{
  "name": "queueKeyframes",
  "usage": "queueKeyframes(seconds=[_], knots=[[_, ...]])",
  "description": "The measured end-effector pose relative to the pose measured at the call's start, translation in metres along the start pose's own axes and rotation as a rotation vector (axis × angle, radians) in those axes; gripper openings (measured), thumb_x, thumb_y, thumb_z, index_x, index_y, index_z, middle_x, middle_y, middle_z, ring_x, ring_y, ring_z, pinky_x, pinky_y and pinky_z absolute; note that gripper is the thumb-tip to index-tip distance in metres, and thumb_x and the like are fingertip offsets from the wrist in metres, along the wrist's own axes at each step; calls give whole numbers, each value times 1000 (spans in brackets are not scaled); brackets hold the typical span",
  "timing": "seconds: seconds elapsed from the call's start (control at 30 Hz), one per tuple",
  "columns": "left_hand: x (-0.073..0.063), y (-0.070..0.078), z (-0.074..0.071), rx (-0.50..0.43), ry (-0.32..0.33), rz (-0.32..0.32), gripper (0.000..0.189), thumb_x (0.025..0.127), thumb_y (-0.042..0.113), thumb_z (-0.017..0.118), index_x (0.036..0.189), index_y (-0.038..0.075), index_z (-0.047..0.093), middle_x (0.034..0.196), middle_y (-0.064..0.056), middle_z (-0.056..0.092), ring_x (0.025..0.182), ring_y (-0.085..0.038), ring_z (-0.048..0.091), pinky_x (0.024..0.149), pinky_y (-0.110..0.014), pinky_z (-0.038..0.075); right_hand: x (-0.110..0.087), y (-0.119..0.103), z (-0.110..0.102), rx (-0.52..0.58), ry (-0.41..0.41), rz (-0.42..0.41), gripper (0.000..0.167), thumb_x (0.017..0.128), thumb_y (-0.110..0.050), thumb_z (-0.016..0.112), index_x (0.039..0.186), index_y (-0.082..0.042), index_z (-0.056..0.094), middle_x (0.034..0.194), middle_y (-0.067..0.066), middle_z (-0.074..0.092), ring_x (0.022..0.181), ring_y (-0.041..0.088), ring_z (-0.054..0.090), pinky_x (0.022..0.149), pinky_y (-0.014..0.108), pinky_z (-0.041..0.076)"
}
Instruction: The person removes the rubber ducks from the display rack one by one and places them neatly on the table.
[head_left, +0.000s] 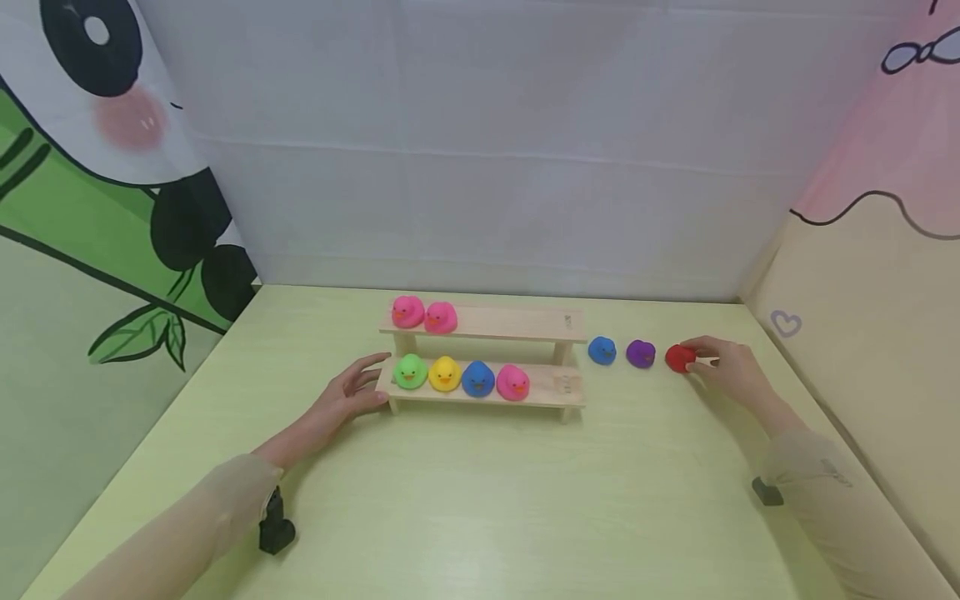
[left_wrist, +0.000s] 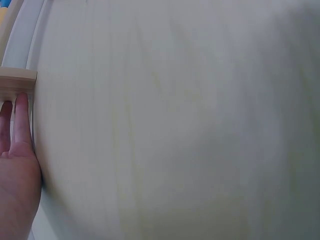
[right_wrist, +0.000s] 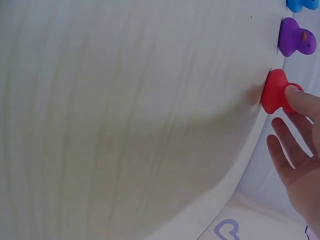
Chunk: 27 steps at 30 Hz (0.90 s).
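My right hand (head_left: 733,373) pinches a red rubber duck (head_left: 678,359) between thumb and fingers, low at the table on the right. In the right wrist view the thumb lies on the head of the red duck, with the other fingers spread below. My left hand (head_left: 349,393) touches the left end of a two-tier wooden rack (head_left: 517,322), its fingers fairly straight in the left wrist view. Two pink ducks (head_left: 441,317) sit on the upper tier at the left. Along the lower tier stand a green duck (head_left: 410,372), a yellow duck (head_left: 445,375), a blue duck (head_left: 477,380) and a pink duck (head_left: 513,383).
Between the rack and my right hand, another blue duck (head_left: 602,351) and a purple duck (head_left: 641,354) stand in a row on the pale table (head_left: 480,500). A white cloth wall (head_left: 480,192) closes off the back, with printed panels on both sides.
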<state>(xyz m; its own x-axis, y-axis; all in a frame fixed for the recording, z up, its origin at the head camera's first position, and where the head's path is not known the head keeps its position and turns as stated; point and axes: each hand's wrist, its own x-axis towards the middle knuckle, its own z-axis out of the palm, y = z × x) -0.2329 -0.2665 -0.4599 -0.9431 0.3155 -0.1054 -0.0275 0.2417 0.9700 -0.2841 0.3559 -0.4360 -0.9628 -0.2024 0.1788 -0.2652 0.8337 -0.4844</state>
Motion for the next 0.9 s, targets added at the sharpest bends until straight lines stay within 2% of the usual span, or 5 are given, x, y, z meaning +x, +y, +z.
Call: queueKeyframes(seconds=[0.2, 0.53, 0.8, 0.9], knots=[[2, -2, 1, 5, 9, -14, 68, 97, 26, 62, 155, 26, 26, 155, -17, 39, 136, -33, 50, 106, -43, 49, 0, 1, 0, -14, 0, 3, 33, 92, -8, 66, 125, -4, 64, 122, 23, 68, 117, 47, 58, 93, 58, 52], [1, -2, 1, -2, 10, -19, 68, 97, 25, 62, 155, 26, 27, 155, -17, 39, 137, -35, 49, 106, -43, 49, -1, -1, 1, -13, -17, 13, 34, 92, -10, 66, 125, -5, 64, 124, 23, 67, 119, 48, 55, 94, 60, 51], [0, 1, 2, 4, 7, -14, 69, 97, 26, 61, 156, 24, 25, 155, -18, 39, 137, -37, 48, 109, -48, 46, 3, -3, -5, 27, -48, 20, 53, 90, -14, 71, 138, -2, 52, 136, 26, 58, 126, 48, 51, 101, 61, 45], [0, 1, 1, 0, 3, -3, 69, 97, 25, 61, 156, 22, 25, 155, -19, 38, 137, -38, 49, 109, -48, 47, 7, -5, -7, 29, -50, -2, 57, 90, -19, 71, 140, -1, 49, 136, 26, 57, 126, 47, 50, 102, 62, 43]])
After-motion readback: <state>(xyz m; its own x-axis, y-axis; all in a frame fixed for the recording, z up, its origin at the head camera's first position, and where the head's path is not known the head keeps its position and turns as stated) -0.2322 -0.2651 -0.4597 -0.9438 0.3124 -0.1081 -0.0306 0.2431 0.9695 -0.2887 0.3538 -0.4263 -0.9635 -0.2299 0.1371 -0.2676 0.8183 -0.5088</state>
